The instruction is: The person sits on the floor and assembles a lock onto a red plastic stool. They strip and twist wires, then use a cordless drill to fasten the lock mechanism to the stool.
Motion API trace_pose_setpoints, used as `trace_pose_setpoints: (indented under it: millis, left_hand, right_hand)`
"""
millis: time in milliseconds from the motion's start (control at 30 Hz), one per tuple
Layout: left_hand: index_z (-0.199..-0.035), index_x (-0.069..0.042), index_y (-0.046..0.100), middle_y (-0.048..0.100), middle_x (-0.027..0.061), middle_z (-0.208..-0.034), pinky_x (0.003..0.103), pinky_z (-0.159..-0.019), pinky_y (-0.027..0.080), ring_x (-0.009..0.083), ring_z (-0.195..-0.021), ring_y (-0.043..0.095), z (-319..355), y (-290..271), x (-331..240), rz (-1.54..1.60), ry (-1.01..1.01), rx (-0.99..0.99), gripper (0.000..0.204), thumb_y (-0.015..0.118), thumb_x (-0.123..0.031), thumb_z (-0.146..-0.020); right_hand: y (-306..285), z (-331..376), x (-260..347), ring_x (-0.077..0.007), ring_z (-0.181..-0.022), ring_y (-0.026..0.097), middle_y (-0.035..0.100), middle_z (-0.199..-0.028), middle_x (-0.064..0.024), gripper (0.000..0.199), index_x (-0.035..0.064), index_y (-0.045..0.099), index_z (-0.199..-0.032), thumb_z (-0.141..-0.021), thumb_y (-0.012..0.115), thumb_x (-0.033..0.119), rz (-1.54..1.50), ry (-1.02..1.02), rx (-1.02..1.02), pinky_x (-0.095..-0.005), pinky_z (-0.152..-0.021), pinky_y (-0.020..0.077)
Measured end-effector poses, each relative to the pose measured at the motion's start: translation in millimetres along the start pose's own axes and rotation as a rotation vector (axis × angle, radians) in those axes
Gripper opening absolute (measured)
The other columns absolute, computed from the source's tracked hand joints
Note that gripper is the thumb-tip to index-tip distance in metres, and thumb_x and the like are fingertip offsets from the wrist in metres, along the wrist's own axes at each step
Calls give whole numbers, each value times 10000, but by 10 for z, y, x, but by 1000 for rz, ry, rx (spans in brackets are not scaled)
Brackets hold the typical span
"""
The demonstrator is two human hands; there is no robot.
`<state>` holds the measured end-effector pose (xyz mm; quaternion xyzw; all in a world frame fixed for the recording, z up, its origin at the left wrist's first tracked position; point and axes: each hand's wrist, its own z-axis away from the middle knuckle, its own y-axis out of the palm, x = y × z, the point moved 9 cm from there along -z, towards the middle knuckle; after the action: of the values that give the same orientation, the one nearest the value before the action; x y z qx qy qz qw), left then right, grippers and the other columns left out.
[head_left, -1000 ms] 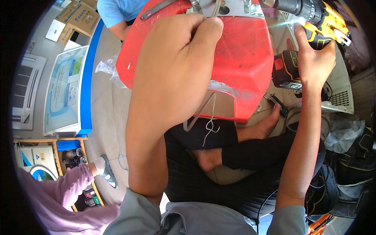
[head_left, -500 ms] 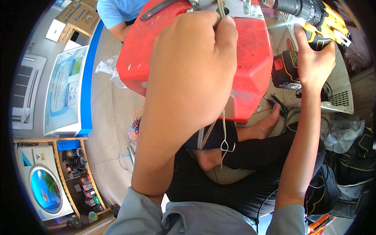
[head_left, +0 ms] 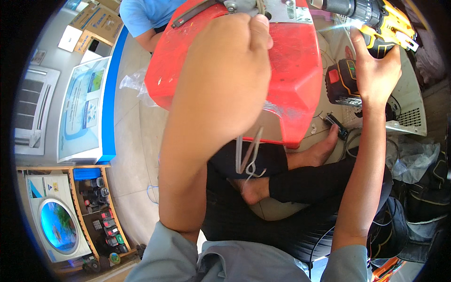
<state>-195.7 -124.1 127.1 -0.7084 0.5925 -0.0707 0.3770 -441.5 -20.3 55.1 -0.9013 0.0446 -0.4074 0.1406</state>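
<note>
L hand [head_left: 225, 80] grips metal part atop red housing [head_left: 296, 70]; R hand [head_left: 373, 70] clasps yellow drill [head_left: 376, 19].

Drill [head_left: 371, 19] right of casing [head_left: 291, 61], above lap.

drill [head_left: 371, 19] nose and red casing [head_left: 291, 70] top beyond the upper edge

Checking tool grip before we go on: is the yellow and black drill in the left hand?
No, the right hand grips the drill; the left hand rests on the red housing.
</note>
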Motion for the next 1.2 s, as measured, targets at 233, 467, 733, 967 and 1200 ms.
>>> trace_pose_setpoints:
  millis: [233, 467, 733, 967, 1200]
  left_hand:
    - [-924, 52, 647, 627, 205, -720, 490, -674, 484, 389, -723, 637, 32, 87, -44, -399, -64, 126, 247, 509, -135, -1005]
    - [-918, 53, 652, 626, 207, -715, 480, -666, 480, 381, -713, 636, -44, 65, 58, -214, -184, 73, 251, 515, -140, -1000]
    - [-911, 55, 657, 625, 209, -709, 468, -657, 476, 372, -700, 635, -48, 50, 99, -149, -210, 81, 255, 522, -145, -994]
    - [-906, 56, 662, 625, 211, -704, 458, -649, 472, 364, -690, 634, -47, 95, 83, -139, -213, 18, 259, 528, -149, -989]
    - [-900, 57, 666, 624, 214, -699, 448, -641, 469, 356, -679, 634, -59, 85, 104, -101, -230, 27, 263, 534, -154, -984]
  right_hand:
    - [3, -5, 21, -209, -924, 728, 761, -1008, -129, 484, -22, 694, -1073, -797, 840, 348, 6, -42, -9, -355, -877, 534]
    - [12, -8, 12, -198, -927, 723, 759, -1030, -133, 492, -25, 697, -1078, -811, 830, 366, 12, -35, 10, -352, -891, 528]
    - [-10, -6, 26, -197, -922, 715, 753, -1007, -167, 554, -71, 687, -1049, -785, 848, 389, 37, -23, 5, -353, -887, 528]
    - [-11, -19, 22, -165, -895, 690, 750, -984, -145, 525, -79, 683, -1032, -789, 851, 355, 40, -29, 10, -338, -868, 527]
    - [-2, -25, -37, -265, -890, 733, 754, -949, -160, 592, -55, 679, -1014, -730, 851, 435, -31, -20, 5, -382, -868, 539]
